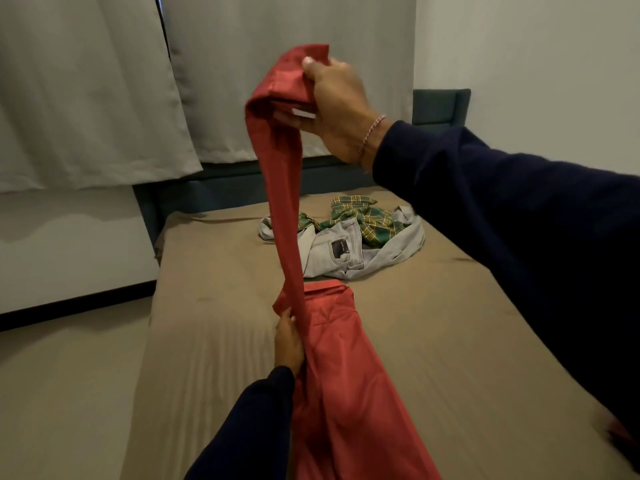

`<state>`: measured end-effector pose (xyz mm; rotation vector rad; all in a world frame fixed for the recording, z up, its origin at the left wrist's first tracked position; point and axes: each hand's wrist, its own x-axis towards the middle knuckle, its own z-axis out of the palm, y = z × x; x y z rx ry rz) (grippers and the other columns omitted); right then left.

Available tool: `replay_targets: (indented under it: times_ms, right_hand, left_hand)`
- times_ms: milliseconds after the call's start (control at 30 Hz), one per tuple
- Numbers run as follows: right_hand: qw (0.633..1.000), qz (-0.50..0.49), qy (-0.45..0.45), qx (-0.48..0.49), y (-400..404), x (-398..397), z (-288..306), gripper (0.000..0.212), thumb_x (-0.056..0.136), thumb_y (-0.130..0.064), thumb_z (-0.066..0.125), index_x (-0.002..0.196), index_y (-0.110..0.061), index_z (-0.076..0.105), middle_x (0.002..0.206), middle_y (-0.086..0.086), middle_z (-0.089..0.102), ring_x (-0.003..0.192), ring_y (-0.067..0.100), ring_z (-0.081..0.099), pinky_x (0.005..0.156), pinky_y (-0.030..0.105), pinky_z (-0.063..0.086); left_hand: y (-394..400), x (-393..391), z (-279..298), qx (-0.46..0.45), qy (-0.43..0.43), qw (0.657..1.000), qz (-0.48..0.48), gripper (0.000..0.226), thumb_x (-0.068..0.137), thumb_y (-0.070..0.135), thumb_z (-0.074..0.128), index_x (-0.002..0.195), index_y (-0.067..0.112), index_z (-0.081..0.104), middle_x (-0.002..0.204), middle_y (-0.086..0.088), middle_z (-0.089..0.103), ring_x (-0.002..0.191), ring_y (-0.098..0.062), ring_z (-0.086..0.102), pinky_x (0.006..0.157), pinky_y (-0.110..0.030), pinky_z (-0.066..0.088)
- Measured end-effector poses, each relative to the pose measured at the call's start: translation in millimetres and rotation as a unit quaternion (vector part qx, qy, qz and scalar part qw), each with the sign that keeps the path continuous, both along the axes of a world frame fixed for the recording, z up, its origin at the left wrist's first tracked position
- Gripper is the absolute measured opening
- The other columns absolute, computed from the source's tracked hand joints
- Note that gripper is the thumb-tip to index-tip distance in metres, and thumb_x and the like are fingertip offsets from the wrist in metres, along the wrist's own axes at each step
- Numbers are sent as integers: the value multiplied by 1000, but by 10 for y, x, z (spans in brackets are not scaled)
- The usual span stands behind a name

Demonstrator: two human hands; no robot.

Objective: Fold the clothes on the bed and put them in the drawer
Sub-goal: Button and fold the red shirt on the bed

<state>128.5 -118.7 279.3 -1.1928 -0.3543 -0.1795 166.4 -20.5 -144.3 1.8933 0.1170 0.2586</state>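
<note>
Garment in hand: red trousers (pixel 332 358), one end raised high, the rest lying along the near part of the bed (pixel 214 358).
Right hand (pixel 334 105): clenched on the bunched upper end, thumb on top, a white tag showing under the fingers.
Left hand (pixel 289 341): pinching the hanging red strip low down, where it meets the part on the mattress.
Handling, as judged: light, limp woven cloth; it sags into a narrow rope between the hands, so it needs tension to stay flat. Not fragile; the surface looks smooth and may slide.
Best hold, as judged: hem and waistband corners, seams aligned.
Waiting pile: grey jeans (pixel 349 251) under a green plaid shirt (pixel 363 216), farther up the bed.
Drawer: not in view.
</note>
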Motion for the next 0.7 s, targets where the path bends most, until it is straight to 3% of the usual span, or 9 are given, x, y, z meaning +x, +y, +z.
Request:
replay_targets:
  times_ms: [67,100,167,233,300,400,533,633,700]
  right_hand:
    - [993,-108,-7,-43,-220,28,-29,14,103,-11,45,98,-8,58,91,10,67,77,22,70,66,39,63]
    - [988,-146,-7,-55,-347,37,-50,17,102,-12,46,92,-10,59,82,7,67,66,17,70,60,34,61]
    - [977,-203,-5,-69,-626,61,-92,20,101,-16,49,87,-10,62,73,3,67,53,10,68,52,26,56]
    - [966,-243,-7,-86,-897,101,-142,20,98,-21,53,85,-11,66,69,2,65,52,9,66,51,25,54]
    - [959,-264,-12,-102,-1155,130,-217,18,95,-23,54,83,-13,64,68,0,62,56,11,64,56,27,55]
    - [963,-239,-17,-124,-1454,135,-385,14,91,-20,53,80,-15,61,66,-2,57,57,13,58,55,26,50]
    - [972,-188,-21,-137,-1641,92,-588,21,92,-19,49,71,-20,53,66,-5,48,60,9,49,55,22,43]
    - [967,-185,-21,-175,-1636,40,-618,15,93,-22,49,79,-20,54,70,-4,49,62,9,52,55,22,44]
    - [960,-191,-28,-205,-1612,-21,-597,16,94,-22,49,79,-19,54,66,-7,50,60,7,52,53,20,44]
  left_hand:
    - [-62,-19,-11,82,-5,995,-59,29,107,27,44,136,26,46,120,10,57,110,-6,58,88,-18,46]
    - [-81,12,-68,141,-10,986,-89,36,107,30,42,143,25,41,134,4,53,125,-15,54,99,-25,45]
    - [-108,130,-241,262,20,955,-134,57,106,32,37,158,16,20,163,-10,24,151,-29,23,120,-42,28]
    - [-156,190,-291,356,63,923,-133,66,106,32,35,161,12,5,167,-14,3,155,-31,6,124,-44,14]
    - [-193,211,-252,409,78,899,-134,71,103,38,36,161,13,1,167,-17,-1,155,-32,3,124,-44,13]
    - [-211,302,-323,469,107,866,-140,83,96,62,29,161,16,3,168,-14,-2,155,-30,2,124,-46,13]
    - [-288,364,-340,498,129,848,-129,82,99,62,28,161,15,5,168,-12,-1,155,-29,-1,123,-49,9]
    - [-325,251,-250,455,81,885,-62,67,101,47,38,150,3,33,157,-20,31,146,-33,27,117,-43,26]
    - [-312,128,-193,396,20,918,-7,41,100,34,44,122,1,54,130,-19,55,122,-34,48,100,-43,42]
